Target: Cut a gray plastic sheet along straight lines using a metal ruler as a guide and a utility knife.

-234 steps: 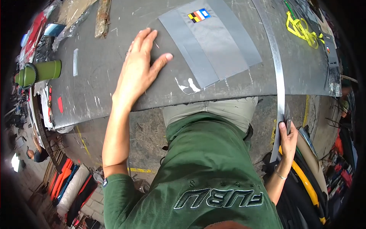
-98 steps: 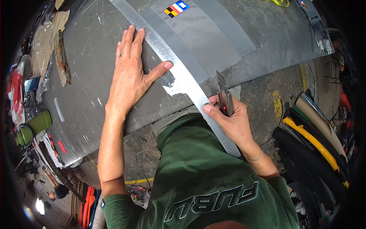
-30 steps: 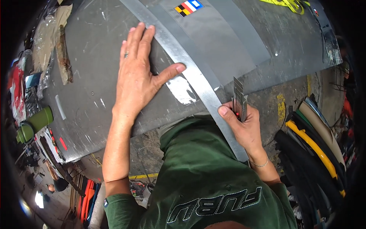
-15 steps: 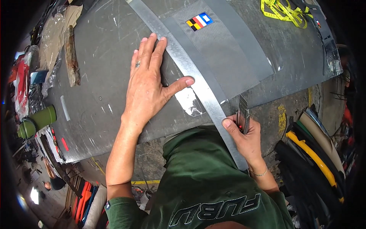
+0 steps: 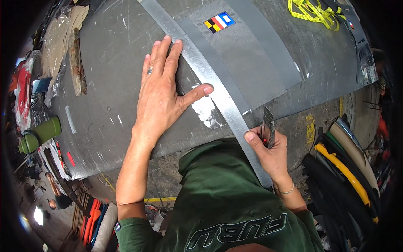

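Observation:
A long metal straightedge (image 5: 224, 99) runs slantwise over the grey work table, along the left edge of a grey fabric panel (image 5: 247, 56). The panel bears a small multicoloured flag patch (image 5: 219, 22). My left hand (image 5: 158, 94) lies flat and open on the table, its thumb tip and a fingertip resting on the straightedge. At the near end, my right hand (image 5: 273, 153) is closed around a snap-off utility knife (image 5: 267, 126), its blade pointing up and away from me. My right thumb presses on the straightedge, whose near end overhangs the table edge by my shirt.
A yellow measuring tape (image 5: 315, 14) lies at the far right. On the left are a rough wooden stick (image 5: 77, 63), plastic wrapping and a green bottle (image 5: 42, 133). Rolls of material (image 5: 342, 168) stand at right beside the table. Another person (image 5: 62, 199) is low at the far left.

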The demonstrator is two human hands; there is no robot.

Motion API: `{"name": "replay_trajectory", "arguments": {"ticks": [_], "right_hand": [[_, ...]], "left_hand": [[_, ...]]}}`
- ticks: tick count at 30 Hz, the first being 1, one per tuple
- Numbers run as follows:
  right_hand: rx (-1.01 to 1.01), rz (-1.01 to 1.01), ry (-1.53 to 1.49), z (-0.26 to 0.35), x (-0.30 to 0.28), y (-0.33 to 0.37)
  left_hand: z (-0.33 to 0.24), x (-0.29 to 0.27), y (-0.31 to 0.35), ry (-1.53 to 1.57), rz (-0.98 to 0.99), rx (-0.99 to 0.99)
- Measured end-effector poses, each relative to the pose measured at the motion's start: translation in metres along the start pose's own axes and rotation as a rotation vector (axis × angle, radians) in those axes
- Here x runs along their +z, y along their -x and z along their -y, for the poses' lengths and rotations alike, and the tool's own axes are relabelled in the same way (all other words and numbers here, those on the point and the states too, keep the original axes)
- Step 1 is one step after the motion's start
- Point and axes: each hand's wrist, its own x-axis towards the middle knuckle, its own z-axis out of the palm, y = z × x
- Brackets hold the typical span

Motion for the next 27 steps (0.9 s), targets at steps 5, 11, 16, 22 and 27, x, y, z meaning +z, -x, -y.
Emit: {"name": "replay_trajectory", "arguments": {"ticks": [5,11,16,22,27], "right_hand": [[0.009,0.004,-0.019,-0.0016,-0.0002,0.0003],[0.002,0.002,-0.016,-0.0025,0.0001,0.0001],[0.012,-0.003,-0.033,-0.0015,0.0009,0.0003],[0.006,-0.014,-0.048,-0.0005,0.0017,0.0005],[0.003,-0.021,-0.038,-0.0007,0.0019,0.0007]], "left_hand": [[0.0004,0.0004,0.0004,0.001,0.006,-0.005],[0.0005,0.0011,0.0008,-0.013,0.005,-0.002],[0.0011,0.0009,0.0008,-0.030,0.007,0.006],[0.0003,0.0004,0.0003,-0.028,0.006,0.007],[-0.0002,-0.0006,0.0007,-0.015,0.007,0.003]]}}
